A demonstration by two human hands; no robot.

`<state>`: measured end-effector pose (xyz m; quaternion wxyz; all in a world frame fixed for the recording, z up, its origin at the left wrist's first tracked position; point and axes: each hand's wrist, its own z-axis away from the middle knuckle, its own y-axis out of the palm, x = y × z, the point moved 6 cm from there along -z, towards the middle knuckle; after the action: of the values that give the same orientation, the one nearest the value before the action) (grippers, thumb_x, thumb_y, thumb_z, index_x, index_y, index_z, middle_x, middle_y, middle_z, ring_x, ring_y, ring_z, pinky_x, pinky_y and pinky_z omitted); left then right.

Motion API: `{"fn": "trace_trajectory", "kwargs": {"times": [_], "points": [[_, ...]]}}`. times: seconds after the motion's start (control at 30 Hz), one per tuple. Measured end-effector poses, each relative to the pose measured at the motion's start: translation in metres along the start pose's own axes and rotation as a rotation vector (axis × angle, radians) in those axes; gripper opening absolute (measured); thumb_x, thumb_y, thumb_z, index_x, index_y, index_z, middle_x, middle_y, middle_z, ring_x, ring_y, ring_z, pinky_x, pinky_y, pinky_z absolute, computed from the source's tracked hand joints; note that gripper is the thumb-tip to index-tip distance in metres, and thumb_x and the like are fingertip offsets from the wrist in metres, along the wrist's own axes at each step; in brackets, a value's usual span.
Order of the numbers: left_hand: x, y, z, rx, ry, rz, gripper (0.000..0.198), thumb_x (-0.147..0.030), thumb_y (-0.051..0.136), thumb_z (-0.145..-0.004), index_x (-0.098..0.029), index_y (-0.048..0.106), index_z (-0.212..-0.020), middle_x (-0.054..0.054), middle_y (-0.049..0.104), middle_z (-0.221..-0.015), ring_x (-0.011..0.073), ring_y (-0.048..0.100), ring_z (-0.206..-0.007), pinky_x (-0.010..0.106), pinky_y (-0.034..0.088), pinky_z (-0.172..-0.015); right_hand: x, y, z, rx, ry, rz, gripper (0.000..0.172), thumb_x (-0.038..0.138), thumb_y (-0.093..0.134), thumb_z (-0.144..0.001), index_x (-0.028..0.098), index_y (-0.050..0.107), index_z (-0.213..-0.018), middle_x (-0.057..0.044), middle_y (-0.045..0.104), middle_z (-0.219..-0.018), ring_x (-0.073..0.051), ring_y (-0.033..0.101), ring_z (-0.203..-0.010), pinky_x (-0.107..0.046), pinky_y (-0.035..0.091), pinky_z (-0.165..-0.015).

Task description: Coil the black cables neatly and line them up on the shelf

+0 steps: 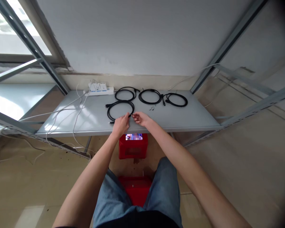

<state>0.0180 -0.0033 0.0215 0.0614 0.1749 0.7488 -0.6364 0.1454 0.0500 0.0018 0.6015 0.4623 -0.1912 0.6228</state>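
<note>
A coiled black cable [108, 111] lies at the front of the grey shelf [180, 119], its two plug ends pointing left. My left hand [121, 124] is closed on the right side of this coil. Just to the right, my right hand [141, 118] pinches something thin and dark at the coil's edge, too small to make out for certain. Behind are three more black coils: one at the back left [115, 95], one in the middle [150, 103] and one on the right [185, 100]. A small bent dark tie [152, 108] rests in front of the middle coil.
A white power strip [110, 91] with plugged-in adapters stands at the back left, and white cords run from it over the shelf's left side. Metal posts flank the shelf. Below its front edge is a red stool [133, 152] with a lit screen [134, 136] on it.
</note>
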Motion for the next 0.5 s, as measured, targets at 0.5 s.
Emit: {"fn": "trace_trajectory", "kwargs": {"times": [0.5], "points": [[0.000, 0.000, -0.001, 0.005, -0.013, -0.008, 0.026, -0.027, 0.039, -0.107, -0.021, 0.058, -0.124, 0.013, 0.076, -0.110, 0.0300, 0.071, -0.101, 0.036, 0.046, -0.083, 0.006, -0.010, 0.004, 0.015, -0.856, 0.660, 0.012, 0.033, 0.063, -0.088, 0.021, 0.063, -0.085, 0.001, 0.066, -0.075, -0.013, 0.060, -0.059, -0.027, 0.048, -0.062]]}}
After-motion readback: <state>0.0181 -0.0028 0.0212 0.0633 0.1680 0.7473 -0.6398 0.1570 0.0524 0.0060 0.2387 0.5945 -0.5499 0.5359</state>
